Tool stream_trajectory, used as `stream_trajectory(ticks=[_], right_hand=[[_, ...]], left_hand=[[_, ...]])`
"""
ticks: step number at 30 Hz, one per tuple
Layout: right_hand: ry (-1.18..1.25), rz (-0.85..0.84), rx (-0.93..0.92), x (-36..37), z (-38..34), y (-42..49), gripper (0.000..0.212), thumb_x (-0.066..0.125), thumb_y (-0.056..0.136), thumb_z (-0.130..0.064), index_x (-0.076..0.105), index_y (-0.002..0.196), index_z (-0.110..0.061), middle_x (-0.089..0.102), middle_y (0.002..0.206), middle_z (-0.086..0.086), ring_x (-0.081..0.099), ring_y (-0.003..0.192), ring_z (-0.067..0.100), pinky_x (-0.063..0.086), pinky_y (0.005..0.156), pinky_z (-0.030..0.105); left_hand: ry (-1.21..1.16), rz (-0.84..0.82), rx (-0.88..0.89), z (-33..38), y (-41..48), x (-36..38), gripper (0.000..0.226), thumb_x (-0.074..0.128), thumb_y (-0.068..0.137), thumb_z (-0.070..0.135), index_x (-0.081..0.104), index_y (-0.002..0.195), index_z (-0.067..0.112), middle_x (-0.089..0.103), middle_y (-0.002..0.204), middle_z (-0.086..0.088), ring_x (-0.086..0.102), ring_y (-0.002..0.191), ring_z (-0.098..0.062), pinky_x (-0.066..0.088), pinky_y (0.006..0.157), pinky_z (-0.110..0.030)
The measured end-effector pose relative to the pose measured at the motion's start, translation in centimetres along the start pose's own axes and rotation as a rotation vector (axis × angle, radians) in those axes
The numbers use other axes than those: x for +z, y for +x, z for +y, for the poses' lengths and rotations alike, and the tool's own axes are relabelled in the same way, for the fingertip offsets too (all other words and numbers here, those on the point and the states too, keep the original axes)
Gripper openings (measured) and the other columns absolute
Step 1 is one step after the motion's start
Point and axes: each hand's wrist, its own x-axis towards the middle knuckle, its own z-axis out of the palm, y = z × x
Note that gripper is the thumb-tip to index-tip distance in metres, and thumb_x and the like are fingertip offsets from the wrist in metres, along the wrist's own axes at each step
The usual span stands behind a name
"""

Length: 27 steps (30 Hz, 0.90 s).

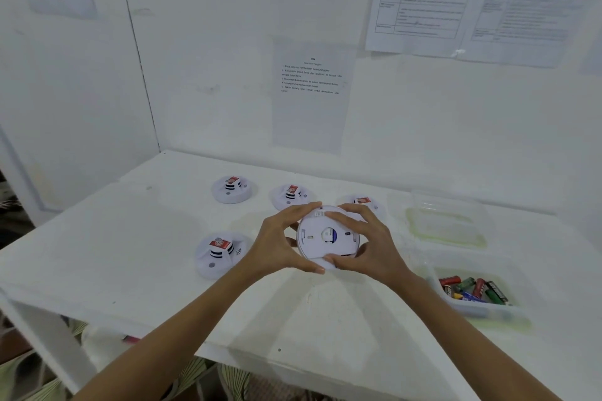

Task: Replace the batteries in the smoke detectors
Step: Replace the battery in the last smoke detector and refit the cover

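- Left hand (279,238) and right hand (374,241) grip the upturned detector (325,234) by its rim.
- Likely opening it: twist evenly, hold level, don't squeeze hard.

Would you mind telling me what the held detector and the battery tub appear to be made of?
The held detector: probably white moulded plastic, smooth and matt, judging by its even colour and moulded slots. The battery tub: clear, faintly glossy plastic, it seems; the batteries show through its wall.
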Motion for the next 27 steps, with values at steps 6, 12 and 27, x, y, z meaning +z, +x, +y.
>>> stream_trajectory(ticks=[6, 12, 27], right_hand=[[0.030, -0.028, 0.028, 0.2, -0.8, 0.0, 0.067, 0.075, 0.062, -0.050, 0.056, 0.123, -0.028, 0.045, 0.121, -0.003, 0.038, 0.116, -0.007, 0.043, 0.071, 0.003], [-0.035, -0.123, -0.011, -1.1, -0.8, 1.0, 0.066, 0.073, 0.060, -0.055, 0.056, 0.118, -0.030, 0.039, 0.117, -0.004, 0.036, 0.110, -0.010, 0.035, 0.082, 0.000], [-0.188, 0.089, -0.126, -0.3, -1.4, 2.2, 0.063, 0.069, 0.062, -0.058, 0.056, 0.116, -0.031, 0.040, 0.116, -0.007, 0.056, 0.093, 0.014, 0.040, 0.062, 0.009]], left_hand=[[-0.027, 0.000, -0.022, -0.4, -0.3, 0.0, 0.095, 0.094, 0.037, 0.024, 0.053, 0.122, 0.038, 0.058, 0.119, 0.022, 0.057, 0.101, -0.006, 0.057, 0.068, -0.024], [0.027, -0.035, 0.009, 0.1, 0.2, -0.4, 0.098, 0.096, 0.039, 0.017, 0.051, 0.123, 0.037, 0.055, 0.122, 0.018, 0.055, 0.092, -0.005, 0.055, 0.065, -0.020], [0.114, -0.072, 0.128, -0.2, 2.1, -1.2, 0.098, 0.085, 0.045, 0.042, 0.039, 0.131, 0.034, 0.044, 0.132, 0.033, 0.044, 0.122, 0.003, 0.048, 0.086, -0.015]])
